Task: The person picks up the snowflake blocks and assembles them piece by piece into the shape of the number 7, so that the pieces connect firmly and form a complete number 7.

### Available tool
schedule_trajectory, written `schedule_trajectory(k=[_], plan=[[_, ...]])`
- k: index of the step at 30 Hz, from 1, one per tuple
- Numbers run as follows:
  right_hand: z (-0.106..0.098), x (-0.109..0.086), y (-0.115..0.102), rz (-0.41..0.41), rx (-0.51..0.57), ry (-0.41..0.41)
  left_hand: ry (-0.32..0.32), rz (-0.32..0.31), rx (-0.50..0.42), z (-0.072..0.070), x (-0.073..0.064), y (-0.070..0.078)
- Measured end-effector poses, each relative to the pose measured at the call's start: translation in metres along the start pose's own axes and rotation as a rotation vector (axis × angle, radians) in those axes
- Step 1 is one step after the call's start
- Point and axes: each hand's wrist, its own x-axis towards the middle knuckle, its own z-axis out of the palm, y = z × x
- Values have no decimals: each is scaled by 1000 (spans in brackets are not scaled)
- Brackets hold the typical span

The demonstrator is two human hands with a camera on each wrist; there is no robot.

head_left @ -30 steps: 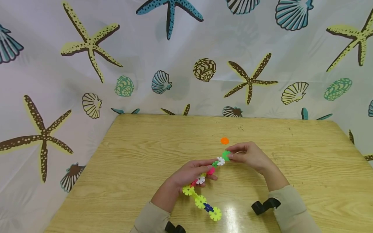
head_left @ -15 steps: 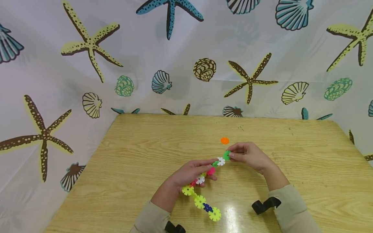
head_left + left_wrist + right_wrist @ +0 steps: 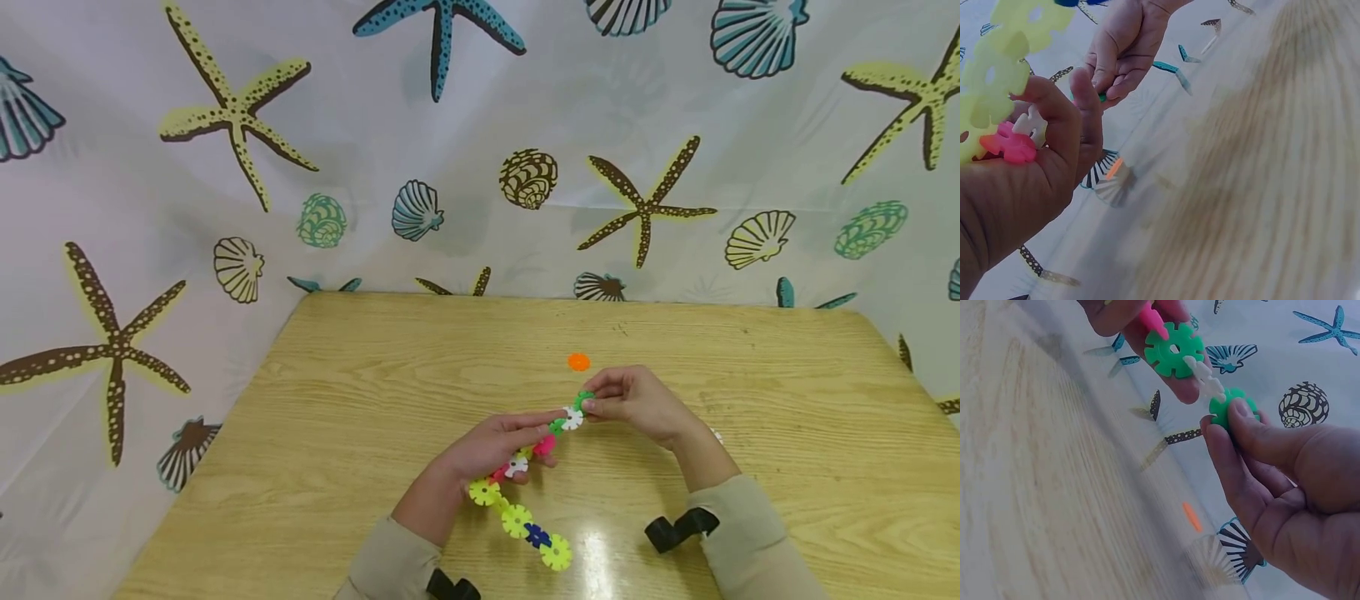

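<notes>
My left hand [image 3: 487, 450] holds a chain of notched plastic discs [image 3: 517, 521] along its middle, the thumb lying over it. Yellow and dark blue discs hang from the near end, below the palm. In the left wrist view, a pink disc [image 3: 1013, 142] sits by the palm. Toward the far end come a green disc [image 3: 1174, 351] and a white disc [image 3: 1205, 380]. My right hand [image 3: 637, 404] pinches another green disc [image 3: 1232, 407] between thumb and fingertips; its notched edge meets the white disc. The fingers cover part of that green disc.
An orange disc [image 3: 578, 362] lies on the wooden table [image 3: 375, 375] beyond the hands. Something small and white [image 3: 717, 435] shows beside the right wrist, mostly hidden by the forearm. A curtain [image 3: 465, 167] with printed shells and starfish hangs behind the table.
The green disc in my right fingers has turned more edge-on and sits nearer the white one. The small white thing by the right wrist has come into view. Both hands have barely shifted.
</notes>
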Motion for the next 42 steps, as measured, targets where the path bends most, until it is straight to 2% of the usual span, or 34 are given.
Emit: schedule_trajectory(k=[7, 13, 18, 26, 35, 42], plan=[[3, -2, -1, 14, 47, -6, -52, 3, -16, 0, 2, -2], [5, 0, 1, 40, 101, 33, -33, 5, 13, 0, 2, 0], [4, 1, 3, 30, 119, 50, -20, 10, 46, 1, 3, 2], [0, 2, 13, 38, 117, 20, -34, 1, -4, 3, 2, 2], [1, 2, 12, 45, 98, 2, -50, 15, -39, 3, 5, -2], [-1, 1, 13, 68, 176, 4, -42, 21, -32, 2, 6, -1]])
